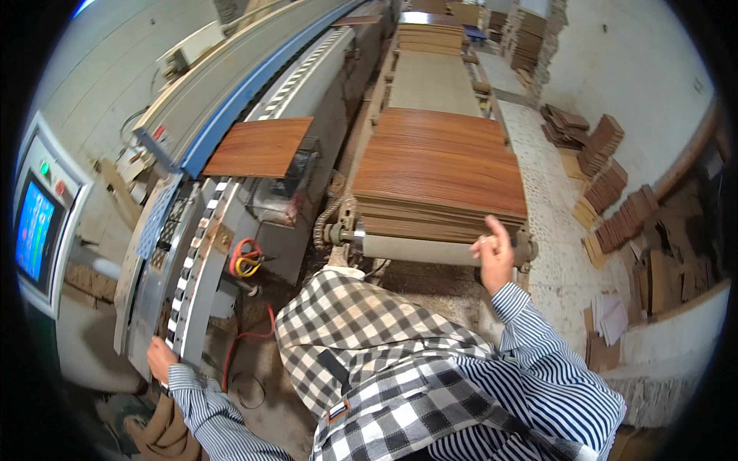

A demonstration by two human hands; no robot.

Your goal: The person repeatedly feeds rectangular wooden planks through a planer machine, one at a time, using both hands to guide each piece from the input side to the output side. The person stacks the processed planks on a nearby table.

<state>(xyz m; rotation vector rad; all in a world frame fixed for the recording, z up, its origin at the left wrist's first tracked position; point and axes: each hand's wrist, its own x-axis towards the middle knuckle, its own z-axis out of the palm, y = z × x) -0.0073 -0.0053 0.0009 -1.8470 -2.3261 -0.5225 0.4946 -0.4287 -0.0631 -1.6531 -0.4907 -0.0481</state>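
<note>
Atop the roller conveyor (pixel 415 250) lie stacked panels (pixel 440 161) that a brush from the empty, half-spread right hand (pixel 496 255) might skew, while the left hand (pixel 161 359), grip unclear, is by the machine rail (pixel 203 296).

Smooth, faintly glossy wood-grain boards (pixel 442 161) and matt cloth apron (pixel 361 307).

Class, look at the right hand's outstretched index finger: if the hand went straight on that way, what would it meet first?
The right hand would probably meet the stack of brown boards first, near its front right corner. Depth is unclear here, so it might pass over the top instead.
</note>
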